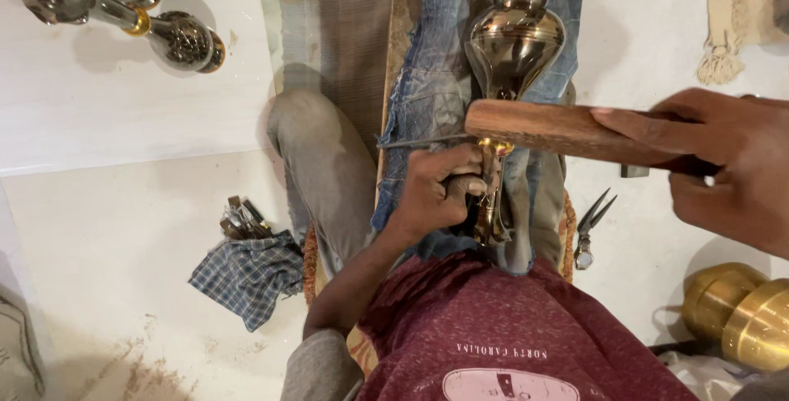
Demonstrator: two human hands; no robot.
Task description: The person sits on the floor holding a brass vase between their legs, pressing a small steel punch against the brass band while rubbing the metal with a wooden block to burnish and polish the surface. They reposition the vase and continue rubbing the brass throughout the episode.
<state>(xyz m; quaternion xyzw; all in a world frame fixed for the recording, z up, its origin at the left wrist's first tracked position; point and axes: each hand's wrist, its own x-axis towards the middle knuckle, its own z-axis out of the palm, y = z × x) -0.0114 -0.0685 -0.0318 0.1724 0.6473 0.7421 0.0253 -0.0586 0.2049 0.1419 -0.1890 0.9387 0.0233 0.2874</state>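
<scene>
Head view: shiny brass-banded metal vase (515, 35), left hand (434, 191) gripping its stem, right hand (723, 159) clutching wooden mallet (567, 130).

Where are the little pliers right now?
In the head view, the pliers lie on the pale floor at the person's right side, beside the denim-covered leg, below the wooden mallet and left of the brass pieces.

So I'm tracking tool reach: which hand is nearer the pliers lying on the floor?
Right. The right hand, gripping the wooden block, is above and just right of the pliers. The left hand holds the metal vase's stem, farther off to their left.
</scene>
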